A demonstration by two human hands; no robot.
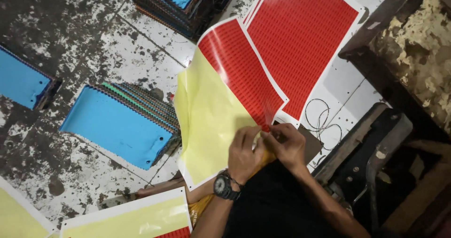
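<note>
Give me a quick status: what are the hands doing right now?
Left hand and right hand pinch the red sticker sheet at its edge, yellow backing peeled partway. More red sheets lie beside. Nothing blocks the hands.

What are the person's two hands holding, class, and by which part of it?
Both the left hand and right hand pinch the red sticker sheet at its near corner, beside its yellow backing.

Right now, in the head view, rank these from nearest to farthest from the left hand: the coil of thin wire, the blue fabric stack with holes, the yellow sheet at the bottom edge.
From the left hand:
1. Coil of thin wire, to its right on the floor.
2. Yellow sheet at the bottom edge, lower left.
3. Blue fabric stack with holes, far left.
The last two are fairly close in distance.
</note>
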